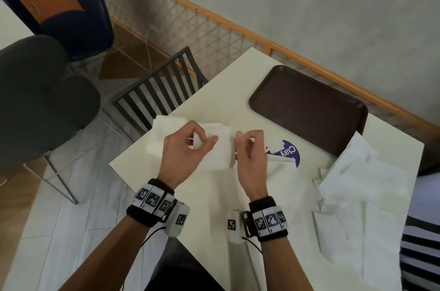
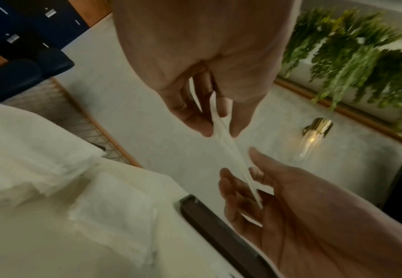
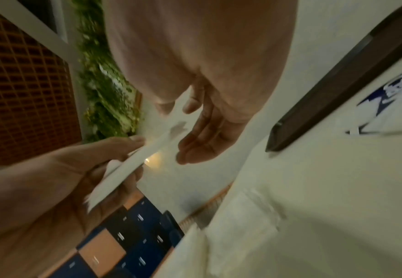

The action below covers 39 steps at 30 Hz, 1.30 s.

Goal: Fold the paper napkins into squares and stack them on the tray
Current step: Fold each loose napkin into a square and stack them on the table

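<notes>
both hands hold one white napkin (image 1: 220, 148) up above the cream table (image 1: 214, 195). the left hand (image 1: 185, 150) pinches its left edge between thumb and curled fingers; the right hand (image 1: 250, 148) pinches the right edge, fingers curled round it. the napkin looks partly folded, though blur makes the layers hard to count. a pile of napkins (image 1: 166, 134) lies just beyond the left hand. the brown tray (image 1: 307, 109) sits at the far right, apart from the hands.

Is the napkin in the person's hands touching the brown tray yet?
Apart. The head view shows the napkin held between both hands, with bare table separating it from the tray.
</notes>
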Each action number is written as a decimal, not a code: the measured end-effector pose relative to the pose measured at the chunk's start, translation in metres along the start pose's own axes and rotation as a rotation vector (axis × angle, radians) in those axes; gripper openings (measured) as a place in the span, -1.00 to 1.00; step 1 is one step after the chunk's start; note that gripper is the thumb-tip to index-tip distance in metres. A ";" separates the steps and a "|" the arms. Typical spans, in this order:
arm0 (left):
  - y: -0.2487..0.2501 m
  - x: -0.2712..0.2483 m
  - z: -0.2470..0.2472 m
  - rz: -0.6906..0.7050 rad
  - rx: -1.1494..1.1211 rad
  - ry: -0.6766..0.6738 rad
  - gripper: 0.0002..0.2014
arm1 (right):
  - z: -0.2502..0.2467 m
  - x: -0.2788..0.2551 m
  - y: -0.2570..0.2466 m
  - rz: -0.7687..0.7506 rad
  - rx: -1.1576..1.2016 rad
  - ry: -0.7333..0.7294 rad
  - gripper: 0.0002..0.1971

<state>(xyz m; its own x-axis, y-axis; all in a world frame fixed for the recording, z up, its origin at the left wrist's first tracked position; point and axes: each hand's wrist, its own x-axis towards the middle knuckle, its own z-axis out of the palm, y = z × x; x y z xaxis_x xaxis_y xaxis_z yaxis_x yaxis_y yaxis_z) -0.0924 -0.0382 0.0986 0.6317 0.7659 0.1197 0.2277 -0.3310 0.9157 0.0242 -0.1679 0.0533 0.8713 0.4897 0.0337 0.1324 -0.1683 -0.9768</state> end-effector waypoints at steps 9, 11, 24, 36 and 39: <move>-0.103 0.080 0.045 -0.120 0.524 -0.310 -0.63 | 0.058 0.062 0.054 0.139 -0.385 -0.234 -0.87; -0.109 0.077 0.055 -0.087 0.663 -0.357 -0.58 | 0.056 0.061 0.054 0.133 -0.489 -0.310 -0.84; -0.076 -0.052 0.104 0.071 0.474 -0.293 -0.75 | -0.144 0.018 0.098 0.376 -0.937 -0.163 -0.63; 0.007 -0.077 0.116 -0.526 -0.550 -0.530 -0.18 | -0.156 -0.031 0.011 0.120 0.143 -0.274 -0.67; 0.019 -0.070 0.109 -0.522 -0.745 -0.505 -0.36 | -0.161 -0.049 0.012 0.143 0.145 -0.310 -0.74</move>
<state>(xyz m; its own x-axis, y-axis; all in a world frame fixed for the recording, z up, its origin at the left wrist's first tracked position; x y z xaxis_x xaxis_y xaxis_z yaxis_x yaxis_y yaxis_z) -0.0515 -0.1580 0.0654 0.8621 0.3391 -0.3767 0.1550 0.5312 0.8330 0.0588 -0.3313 0.0743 0.6889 0.7093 -0.1491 -0.0681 -0.1415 -0.9876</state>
